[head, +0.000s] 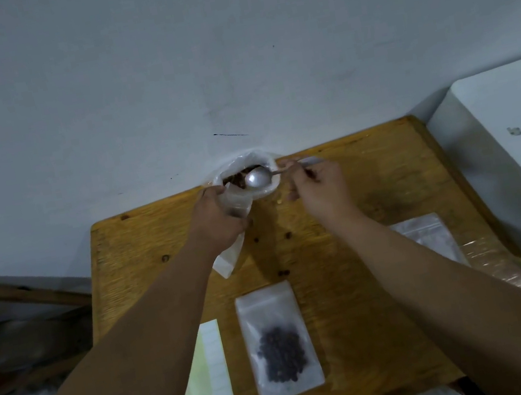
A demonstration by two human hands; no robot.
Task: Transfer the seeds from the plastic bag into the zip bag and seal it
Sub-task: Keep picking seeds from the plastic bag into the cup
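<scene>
The plastic bag [257, 159] stood open at the middle of the counter's [371, 184] far edge, with brown seeds [237, 179] showing inside. The right hand [320, 192] pinched the handle of a spoon [257, 178], fingers closed on it, with the bowl at the bag's mouth. The left hand [218, 220] gripped an empty zip bag [232, 258], fingers curled round it just beside the plastic bag's rim. To do this scoop well, it probably paid to take a modest load and keep the bowl level. The zip bag's mouth should be held wide and close under the spoon, so the carry stayed short and nothing spilled. Counted: one plastic bag, one spoon and one zip bag in hand. A second zip bag [279, 343], already holding dark seeds, lay flat near the middle of the near edge. One sheet of labels [211, 380] lay toward the near left corner. A pile of clear bags [428, 237] sat along the right edge, its number impossible to tell. At least three loose seeds [284, 273] were scattered mid-counter.
</scene>
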